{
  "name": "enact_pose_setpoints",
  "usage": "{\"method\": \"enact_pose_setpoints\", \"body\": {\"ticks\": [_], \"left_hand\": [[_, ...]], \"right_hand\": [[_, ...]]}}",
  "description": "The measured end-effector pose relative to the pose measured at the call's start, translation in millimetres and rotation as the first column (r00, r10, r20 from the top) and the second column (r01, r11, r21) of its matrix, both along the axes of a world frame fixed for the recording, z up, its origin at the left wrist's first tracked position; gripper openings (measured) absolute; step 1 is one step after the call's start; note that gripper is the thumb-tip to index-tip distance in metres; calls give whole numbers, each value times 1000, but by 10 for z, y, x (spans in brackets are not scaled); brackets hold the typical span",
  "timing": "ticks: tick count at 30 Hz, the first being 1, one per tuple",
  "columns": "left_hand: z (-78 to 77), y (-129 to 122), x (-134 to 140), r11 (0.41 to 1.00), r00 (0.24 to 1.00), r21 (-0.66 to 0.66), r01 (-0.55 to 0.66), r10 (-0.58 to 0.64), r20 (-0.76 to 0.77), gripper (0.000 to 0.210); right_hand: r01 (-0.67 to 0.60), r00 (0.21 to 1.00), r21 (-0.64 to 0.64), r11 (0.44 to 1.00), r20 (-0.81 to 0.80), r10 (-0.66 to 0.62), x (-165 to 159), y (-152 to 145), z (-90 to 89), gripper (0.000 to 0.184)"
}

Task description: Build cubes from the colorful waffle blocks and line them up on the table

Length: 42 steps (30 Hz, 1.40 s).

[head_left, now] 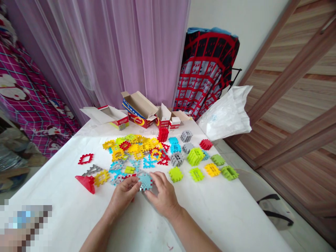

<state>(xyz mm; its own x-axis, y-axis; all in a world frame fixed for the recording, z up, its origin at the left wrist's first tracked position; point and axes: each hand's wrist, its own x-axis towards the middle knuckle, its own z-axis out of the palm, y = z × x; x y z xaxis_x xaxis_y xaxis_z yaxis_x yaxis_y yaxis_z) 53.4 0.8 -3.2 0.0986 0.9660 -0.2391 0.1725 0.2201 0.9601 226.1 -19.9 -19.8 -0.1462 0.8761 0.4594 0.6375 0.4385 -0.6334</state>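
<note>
Near the front edge of the white tabletop (65, 217), 2 hands meet on a light blue and grey waffle block (145, 181): left hand (123, 196) and right hand (162, 194) both pinch it with curled fingers, just in front of a scattered pile of coloured blocks (139, 150), beside a red cone (86, 182).

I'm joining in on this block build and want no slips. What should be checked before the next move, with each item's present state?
1. Both hands on the piece: left hand and right hand pinch the light blue and grey block piece: ok.
2. Piece fully clicked together: cannot tell.
3. Spare pieces close: loose pile just beyond the hands: ok.
4. Finished cubes apart from the pile: green cube stands to the right: ok.
5. Red cone away from the hands: ok.
</note>
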Motion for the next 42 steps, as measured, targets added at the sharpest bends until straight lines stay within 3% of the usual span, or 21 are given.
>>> {"method": "enact_pose_setpoints", "body": {"ticks": [11, 22, 27, 31, 35, 42], "left_hand": [[10, -28, 28, 1000, 1000, 2, 24, -24, 10, 55], [36, -39, 17, 993, 998, 101, 58, -59, 10, 53], [17, -10, -32, 972, 991, 196, -133, 133, 10, 53], [19, 17, -101, 916, 945, 230, -328, 320, 73, 54], [61, 20, -128, 889, 918, 227, -397, 384, 100, 58], [62, 32, -116, 886, 917, 238, -398, 385, 99, 56]], "right_hand": [[-28, 980, -63, 998, 194, 40, 50, -6, 93, 62], [42, 966, 36, 998, 254, -50, 113, 74, 212, 45], [118, 894, 144, 983, 415, -168, 437, 317, 460, 50], [93, 832, 112, 989, 538, -139, 510, 436, 600, 46], [59, 802, 35, 998, 594, -68, 421, 465, 546, 46], [46, 769, -46, 998, 639, -6, 403, 518, 463, 42]]}}
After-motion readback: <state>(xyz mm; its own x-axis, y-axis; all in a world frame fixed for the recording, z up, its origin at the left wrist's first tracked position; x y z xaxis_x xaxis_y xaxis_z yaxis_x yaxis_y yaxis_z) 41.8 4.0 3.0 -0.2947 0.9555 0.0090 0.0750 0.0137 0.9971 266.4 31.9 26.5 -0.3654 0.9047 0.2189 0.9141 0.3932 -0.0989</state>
